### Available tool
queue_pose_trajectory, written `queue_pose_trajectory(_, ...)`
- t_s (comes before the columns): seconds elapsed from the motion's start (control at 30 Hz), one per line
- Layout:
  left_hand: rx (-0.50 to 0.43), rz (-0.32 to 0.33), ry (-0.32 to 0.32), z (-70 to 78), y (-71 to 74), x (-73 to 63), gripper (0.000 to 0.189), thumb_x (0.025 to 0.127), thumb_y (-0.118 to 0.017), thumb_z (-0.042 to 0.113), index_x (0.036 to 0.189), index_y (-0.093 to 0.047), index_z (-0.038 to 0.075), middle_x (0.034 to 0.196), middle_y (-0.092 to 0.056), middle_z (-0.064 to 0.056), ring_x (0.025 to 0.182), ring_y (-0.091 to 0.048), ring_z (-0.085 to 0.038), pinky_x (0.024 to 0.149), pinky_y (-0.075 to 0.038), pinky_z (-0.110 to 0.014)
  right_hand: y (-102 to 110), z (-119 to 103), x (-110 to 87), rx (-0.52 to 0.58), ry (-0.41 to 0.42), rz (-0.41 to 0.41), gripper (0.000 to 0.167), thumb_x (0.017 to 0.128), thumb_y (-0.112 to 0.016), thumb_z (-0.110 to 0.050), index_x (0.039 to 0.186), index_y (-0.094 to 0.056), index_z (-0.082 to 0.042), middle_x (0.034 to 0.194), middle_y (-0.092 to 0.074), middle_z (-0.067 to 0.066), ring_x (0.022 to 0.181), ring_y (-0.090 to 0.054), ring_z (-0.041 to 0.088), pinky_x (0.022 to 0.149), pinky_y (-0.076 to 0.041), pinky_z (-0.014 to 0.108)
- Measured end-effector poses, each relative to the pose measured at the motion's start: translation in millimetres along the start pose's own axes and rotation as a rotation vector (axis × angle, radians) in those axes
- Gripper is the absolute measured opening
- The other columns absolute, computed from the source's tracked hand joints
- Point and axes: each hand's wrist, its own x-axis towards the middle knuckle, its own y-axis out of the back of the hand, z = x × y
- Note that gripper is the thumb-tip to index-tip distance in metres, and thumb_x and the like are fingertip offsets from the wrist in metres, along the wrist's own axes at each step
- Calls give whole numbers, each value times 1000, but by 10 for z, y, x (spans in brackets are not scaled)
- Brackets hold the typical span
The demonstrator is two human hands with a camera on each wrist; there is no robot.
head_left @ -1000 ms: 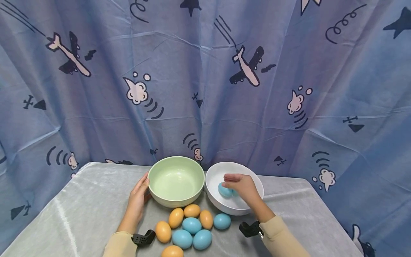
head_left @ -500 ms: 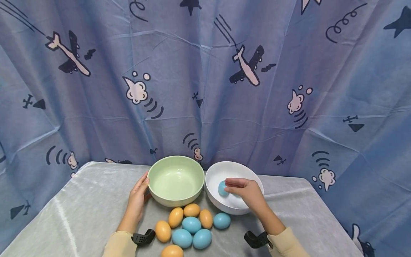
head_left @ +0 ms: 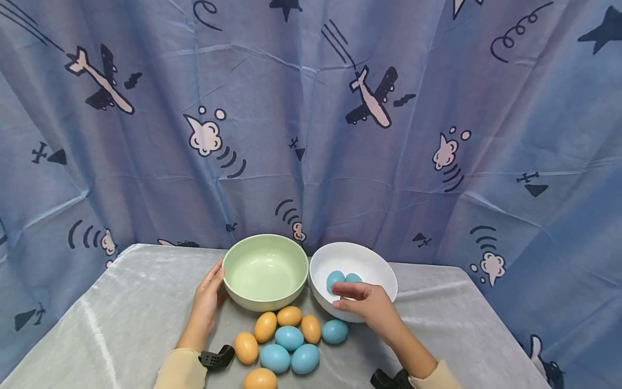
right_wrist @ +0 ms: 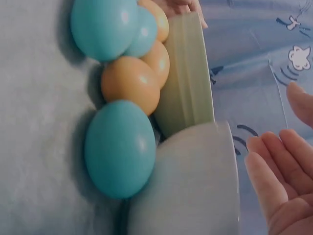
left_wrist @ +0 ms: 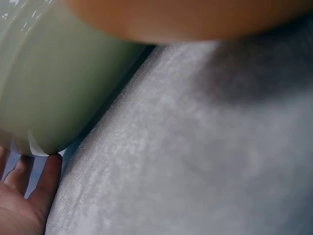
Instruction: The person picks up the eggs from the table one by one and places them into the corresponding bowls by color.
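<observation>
Touching a green bowl (head_left: 265, 273) with the left hand (head_left: 208, 297), the right hand (head_left: 368, 304) over a white bowl (head_left: 369, 263)

Both bowls stand side by side at the lower centre of the head view, on a grey cloth (head_left: 136, 313) that covers the table. The left hand's fingers are extended along the left outer wall of the green bowl; the left wrist view shows them slightly spread, tips against its side. The right hand is at the near part of the white bowl, fingers nearly straight and close together, thumb apart from them. Whether any fingertip touches the bowl, I cannot tell.

Two blue eggs (head_left: 335, 281) lie inside the white bowl, just beyond the right hand's fingertips. Below the bowls, at the bottom centre, four more blue eggs (head_left: 305, 359) and five orange eggs (head_left: 246, 347) lie on the cloth, most of them bunched; one orange egg is cut by the bottom edge. In the right wrist view, a single blue egg fills the left centre, just beside the white bowl.

Each wrist carries a black device, and beige sleeves (head_left: 181, 369) enter at the bottom. A blue curtain (head_left: 267, 135) printed with aeroplanes fills the upper frame.
</observation>
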Motion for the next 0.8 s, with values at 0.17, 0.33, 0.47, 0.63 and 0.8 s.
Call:
queue_pose_trajectory(0.17, 1, 2, -3, -2, 4, 5, 59, 107, -41, 40, 159, -26, 17, 166, -24, -3, 151, -26, -28, 120, -28, -51, -57, 7, -68, 8, 44, -58, 41, 81, -82, -14, 117, -71, 3, 118, -72, 18, 110, -66, 6, 94, -50, 15)
queue_pose_trajectory(0.33, 4, -2, -6, -7, 9, 12, 59, 107, -41, 41, 159, -26, 17, 166, -24, -3, 151, -26, -27, 120, -28, -51, -112, 40, -123, 51, 62, -115, 45, 79, -83, -12, 117, -69, 8, 120, -69, 26, 104, -68, 4, 93, -52, 17)
queue_pose_trajectory(0.47, 3, 1, 2, -10, 11, 18, 58, 107, -41, 40, 159, -26, 18, 166, -24, -3, 151, -26, -27, 120, -28, -52, -151, 69, -157, 78, 53, -154, 45, 80, -82, -12, 118, -68, 9, 121, -68, 26, 104, -67, 1, 95, -53, 20)
queue_pose_trajectory(0.63, 3, 0, 9, -9, 10, 18, 57, 108, -40, 39, 159, -25, 19, 166, -23, -2, 151, -26, -27, 119, -28, -52, -199, 128, -190, 90, 66, -193, 44, 79, -82, -8, 117, -68, 10, 121, -68, 27, 102, -66, -4, 95, -53, 21)
queue_pose_trajectory(0.8, 7, -2, 8, -8, 10, 12, 58, 108, -40, 39, 159, -25, 19, 166, -23, -3, 151, -26, -28, 120, -27, -52, -240, 187, -227, 110, 84, -227, 43, 80, -82, -7, 116, -68, 11, 120, -67, 30, 103, -66, -3, 95, -53, 22)
